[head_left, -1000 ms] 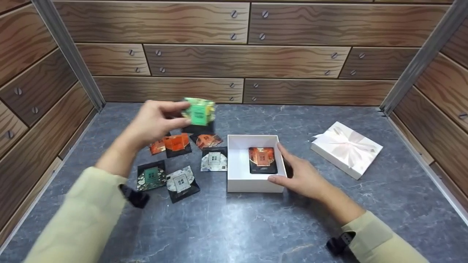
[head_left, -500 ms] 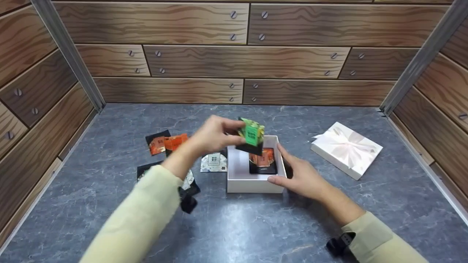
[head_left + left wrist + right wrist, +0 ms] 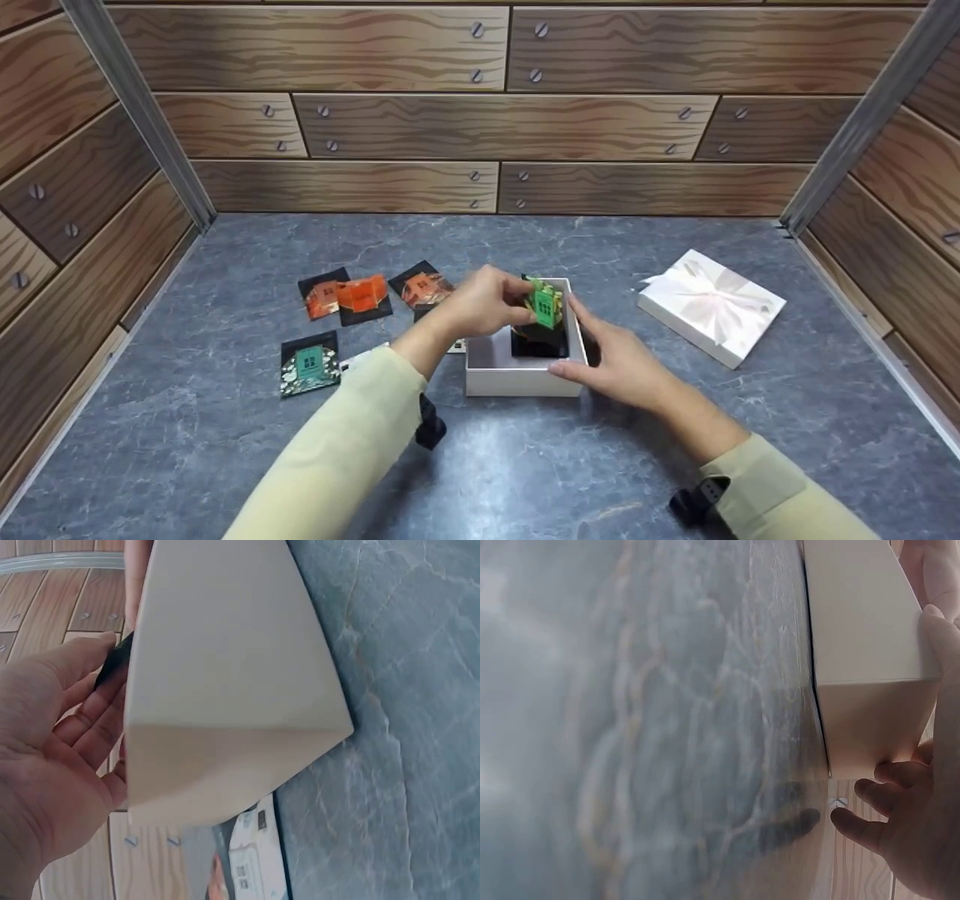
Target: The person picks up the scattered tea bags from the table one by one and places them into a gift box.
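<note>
Between thumb and fingers, my left hand point(image 3: 487, 304) pinches a green-labelled flat sachet point(image 3: 546, 306), tilted inside the white open box point(image 3: 517, 382). Beneath it lies a black-and-orange sachet point(image 3: 540, 347), its top now covered. My right hand point(image 3: 626, 364) holds the box at its front right corner, thumb at the front rim and fingers along the right wall. In the left wrist view, the sachet's dark edge point(image 3: 116, 660) shows between the fingers, and the box wall point(image 3: 232, 637) hides the rest. The right wrist view shows the thumb touching the box point(image 3: 877, 615).
Left of the box lie orange sachets point(image 3: 365, 294) and a dark green sachet point(image 3: 310, 364). White-patterned sachets are mostly hidden behind my left arm. A white lid with a ribbon bow point(image 3: 716, 304) rests to the right. Wood-patterned walls point(image 3: 495, 127) enclose the table.
My left hand has carried the green sachet rightward from above the loose sachets and down into the box. The right hand stays on the box corner.
</note>
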Demonstrator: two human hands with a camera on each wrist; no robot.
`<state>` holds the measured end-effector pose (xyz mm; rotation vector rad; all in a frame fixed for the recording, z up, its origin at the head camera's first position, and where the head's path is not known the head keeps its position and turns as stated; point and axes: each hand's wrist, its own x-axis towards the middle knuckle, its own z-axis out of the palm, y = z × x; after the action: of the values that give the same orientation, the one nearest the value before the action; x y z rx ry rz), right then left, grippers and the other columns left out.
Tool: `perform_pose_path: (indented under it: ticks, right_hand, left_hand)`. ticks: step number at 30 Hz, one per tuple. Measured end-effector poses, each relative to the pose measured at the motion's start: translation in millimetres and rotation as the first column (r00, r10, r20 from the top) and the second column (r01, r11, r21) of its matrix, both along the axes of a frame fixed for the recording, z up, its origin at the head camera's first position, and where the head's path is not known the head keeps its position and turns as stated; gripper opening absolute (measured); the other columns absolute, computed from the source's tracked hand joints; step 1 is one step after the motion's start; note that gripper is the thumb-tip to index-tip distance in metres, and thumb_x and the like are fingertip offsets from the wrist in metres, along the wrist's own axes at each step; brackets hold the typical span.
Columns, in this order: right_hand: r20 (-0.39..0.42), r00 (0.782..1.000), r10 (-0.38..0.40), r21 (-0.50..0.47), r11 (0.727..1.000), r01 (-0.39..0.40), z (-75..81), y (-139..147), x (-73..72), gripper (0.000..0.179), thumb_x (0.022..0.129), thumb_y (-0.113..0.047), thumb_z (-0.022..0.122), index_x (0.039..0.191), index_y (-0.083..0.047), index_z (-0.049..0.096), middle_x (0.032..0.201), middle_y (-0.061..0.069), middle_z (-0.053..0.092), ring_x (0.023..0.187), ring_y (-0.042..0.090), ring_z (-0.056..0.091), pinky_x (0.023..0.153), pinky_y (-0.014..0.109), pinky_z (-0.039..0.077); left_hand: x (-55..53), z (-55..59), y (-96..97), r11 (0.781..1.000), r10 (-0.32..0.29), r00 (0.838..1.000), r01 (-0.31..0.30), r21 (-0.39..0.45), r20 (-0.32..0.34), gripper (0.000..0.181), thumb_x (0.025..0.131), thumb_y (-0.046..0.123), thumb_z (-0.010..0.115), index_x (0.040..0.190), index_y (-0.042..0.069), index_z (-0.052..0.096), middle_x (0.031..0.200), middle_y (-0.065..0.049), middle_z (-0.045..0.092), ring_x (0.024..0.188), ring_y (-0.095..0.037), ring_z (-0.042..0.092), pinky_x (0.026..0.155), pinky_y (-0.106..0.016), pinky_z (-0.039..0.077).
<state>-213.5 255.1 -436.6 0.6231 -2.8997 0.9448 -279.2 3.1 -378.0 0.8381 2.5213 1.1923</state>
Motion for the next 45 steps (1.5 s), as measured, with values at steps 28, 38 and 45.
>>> perform_pose_path:
  ticks: [28,38,45]
  right_hand:
    - [-0.017,1.000,-0.006,0.014,1.000,0.006,3.0,0.0,-0.3,0.106,0.092,-0.060,0.076,0.170,-0.010,0.024,0.154,0.029,0.051,0.139,0.045,0.052,0.114,0.062,0.042]
    - [-0.019,1.000,-0.005,0.018,1.000,0.005,0.7,1.0,-0.7,0.106,0.092,-0.060,0.076,0.170,-0.011,0.024,0.155,0.030,0.049,0.140,0.047,0.051,0.115,0.062,0.040]
    - [-0.031,1.000,0.006,0.013,1.000,-0.006,-0.9,0.3,-0.3,0.106,0.092,-0.059,0.076,0.169,-0.009,0.025,0.154,0.029,0.051,0.139,0.046,0.052,0.114,0.061,0.041]
  left_hand:
    - [-4.4,-8.7,15.6,0.971,-0.053,0.986,0.014,-0.239,-0.160,0.015,0.091,0.009,0.084,0.082,0.007,0.071,0.061,0.010,0.053,0.064,-0.011,0.046,0.064,-0.025,0.039]
    - [-5.0,-10.8,18.5,0.944,-0.065,0.982,0.003,-0.331,-0.177,0.020,0.091,0.013,0.084,0.082,0.005,0.069,0.063,0.007,0.052,0.064,-0.013,0.048,0.063,-0.027,0.040]
    - [-3.1,-5.7,15.7,0.937,-0.046,0.988,-0.007,-0.349,-0.145,0.038,0.092,0.018,0.084,0.127,0.008,0.077,0.097,-0.003,0.075,0.088,-0.017,0.060,0.088,-0.035,0.053]
